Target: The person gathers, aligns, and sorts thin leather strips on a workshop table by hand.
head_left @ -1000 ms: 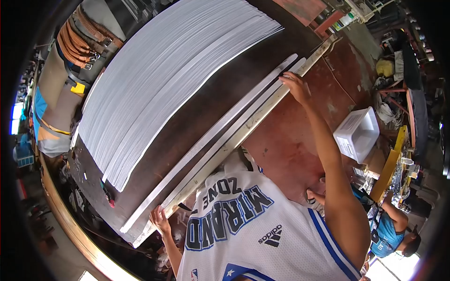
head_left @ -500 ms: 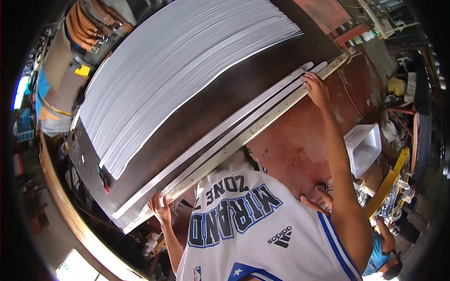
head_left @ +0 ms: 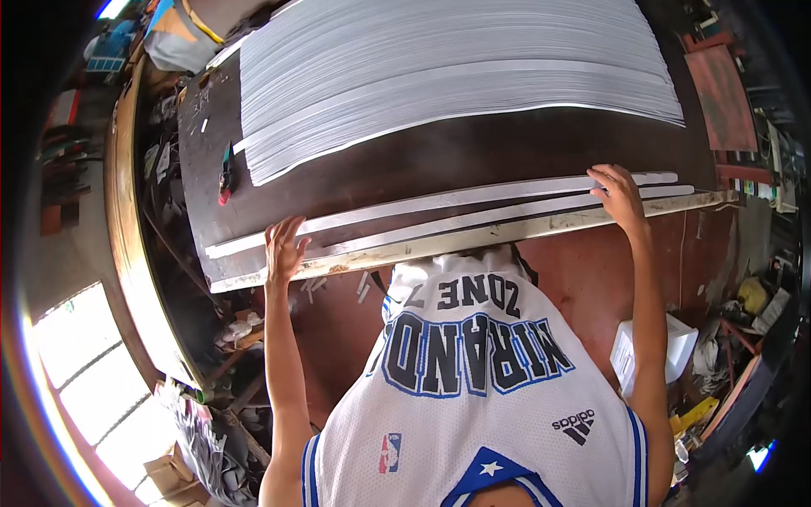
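Two long, thin white strips lie along the front edge of the dark table (head_left: 422, 156). My left hand (head_left: 284, 248) rests over the left part of the rear strip (head_left: 439, 200), fingers apart. Further right, my right hand (head_left: 618, 196) is over the strips near their right ends, its fingers spread and curved. The front strip (head_left: 498, 207) runs beside the table's pale edge. Behind them lies a large stack of white strips (head_left: 456, 76).
A dark tool with a red tip (head_left: 225, 177) lies left of the stack. Below the table at the right is a white bin (head_left: 667, 346). A long wooden-edged panel (head_left: 139, 220) stands at the left. Cardboard (head_left: 169, 471) is at the lower left.
The view has turned, so the table edge looks nearly level. My left hand has shifted onto the rear strip. My right hand has moved back from the strips' far end.
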Available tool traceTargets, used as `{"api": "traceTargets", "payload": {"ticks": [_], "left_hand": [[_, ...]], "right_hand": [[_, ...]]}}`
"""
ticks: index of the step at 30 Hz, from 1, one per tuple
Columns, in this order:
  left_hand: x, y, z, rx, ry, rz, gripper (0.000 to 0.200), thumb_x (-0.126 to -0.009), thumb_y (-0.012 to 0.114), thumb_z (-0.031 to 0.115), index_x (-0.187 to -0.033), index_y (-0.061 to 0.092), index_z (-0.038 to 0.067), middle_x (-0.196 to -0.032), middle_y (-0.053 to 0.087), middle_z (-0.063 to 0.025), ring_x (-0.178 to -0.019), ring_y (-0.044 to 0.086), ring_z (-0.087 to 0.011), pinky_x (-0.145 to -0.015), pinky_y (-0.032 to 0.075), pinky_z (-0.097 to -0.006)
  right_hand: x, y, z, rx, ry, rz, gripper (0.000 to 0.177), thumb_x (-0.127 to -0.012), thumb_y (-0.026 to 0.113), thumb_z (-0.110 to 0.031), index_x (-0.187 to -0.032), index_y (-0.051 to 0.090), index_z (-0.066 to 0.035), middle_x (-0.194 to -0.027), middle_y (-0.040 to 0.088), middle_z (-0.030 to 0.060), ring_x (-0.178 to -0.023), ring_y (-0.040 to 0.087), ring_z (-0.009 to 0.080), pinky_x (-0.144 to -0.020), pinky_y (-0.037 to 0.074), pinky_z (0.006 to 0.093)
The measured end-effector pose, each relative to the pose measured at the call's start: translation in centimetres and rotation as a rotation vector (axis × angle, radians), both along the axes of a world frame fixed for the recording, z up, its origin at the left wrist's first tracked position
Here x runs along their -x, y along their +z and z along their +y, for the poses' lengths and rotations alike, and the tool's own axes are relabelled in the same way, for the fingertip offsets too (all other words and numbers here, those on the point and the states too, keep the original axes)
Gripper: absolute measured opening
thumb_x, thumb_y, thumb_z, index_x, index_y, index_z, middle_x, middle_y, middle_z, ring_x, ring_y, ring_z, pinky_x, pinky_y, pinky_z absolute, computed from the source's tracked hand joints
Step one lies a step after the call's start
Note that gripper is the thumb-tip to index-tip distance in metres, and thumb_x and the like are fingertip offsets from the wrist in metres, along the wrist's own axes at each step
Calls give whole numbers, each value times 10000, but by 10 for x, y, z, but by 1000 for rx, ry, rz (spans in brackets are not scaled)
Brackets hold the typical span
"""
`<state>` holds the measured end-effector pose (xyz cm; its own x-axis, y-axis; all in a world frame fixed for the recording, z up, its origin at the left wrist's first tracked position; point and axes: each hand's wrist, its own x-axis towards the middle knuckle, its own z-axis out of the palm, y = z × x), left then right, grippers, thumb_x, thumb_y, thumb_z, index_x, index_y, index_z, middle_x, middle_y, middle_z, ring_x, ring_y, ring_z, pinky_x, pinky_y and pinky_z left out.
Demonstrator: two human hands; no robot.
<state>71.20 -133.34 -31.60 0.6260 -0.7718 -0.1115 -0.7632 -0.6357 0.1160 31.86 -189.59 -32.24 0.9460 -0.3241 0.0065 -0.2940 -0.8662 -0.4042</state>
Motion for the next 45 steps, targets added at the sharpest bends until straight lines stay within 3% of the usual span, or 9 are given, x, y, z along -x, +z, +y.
{"api": "traceTargets", "payload": {"ticks": [5,12,16,18,23,26,30,40,45], "left_hand": [[-2,-15,-1,120,-42,-18,373,-756,770,60,-1112,667,96,-1109,690,-49,-1067,631,-252,-985,429,-429],[8,-10,-22,195,-70,78,418,-779,768,127,-1175,637,106,-1191,646,-64,-1139,586,-259,-990,425,-432],[6,15,8,288,176,88,459,-766,792,183,-1192,635,119,-1208,638,-62,-1152,571,-280,-1004,413,-430],[4,28,41,250,334,343,519,-752,804,233,-1229,631,121,-1213,638,-73,-1182,555,-279,-1035,404,-435],[16,4,89,97,338,382,488,-722,804,179,-1185,658,138,-1210,621,-81,-1165,561,-296,-1033,415,-442],[16,-19,94,158,278,254,361,-734,783,125,-1078,674,129,-1061,631,-58,-1043,585,-279,-913,423,-432],[13,-28,87,162,150,43,325,-708,794,116,-1018,700,134,-997,648,-33,-1029,587,-247,-923,402,-424],[-11,3,48,223,273,276,487,-771,776,136,-1235,628,132,-1245,603,-80,-1172,557,-277,-1024,401,-429],[-42,-26,33,121,1,103,512,-803,751,224,-1288,602,149,-1303,599,-84,-1258,510,-275,-1063,387,-433]], "right_hand": [[8,4,-11,48,15,28,388,-725,773,-60,-1104,689,-54,-1125,649,50,-1019,590,301,-909,479,406],[-16,-3,14,66,89,44,521,-716,795,-93,-1212,639,-72,-1202,627,82,-1087,569,329,-978,448,425],[-46,1,43,31,136,2,577,-676,814,-69,-1224,632,-71,-1192,629,89,-1065,579,318,-957,458,418],[-56,3,56,6,139,-9,616,-672,816,-64,-1256,621,-89,-1212,624,87,-1081,574,321,-977,449,419],[-72,-4,78,-48,183,15,592,-720,786,-79,-1282,599,-86,-1223,617,102,-1111,560,329,-1008,431,432],[-73,-6,82,-74,148,34,572,-711,791,-71,-1255,612,-72,-1210,605,105,-1116,562,328,-976,454,414],[-69,-8,80,-93,133,33,542,-720,789,-63,-1236,620,-65,-1223,592,107,-1134,559,329,-980,451,416],[-80,-10,87,-40,104,38,402,-735,776,-54,-1121,667,-24,-1071,623,107,-1003,595,323,-879,482,411],[-76,-15,77,-20,178,-15,410,-728,778,-45,-1123,668,-42,-1059,620,113,-966,602,312,-812,503,423]]}}
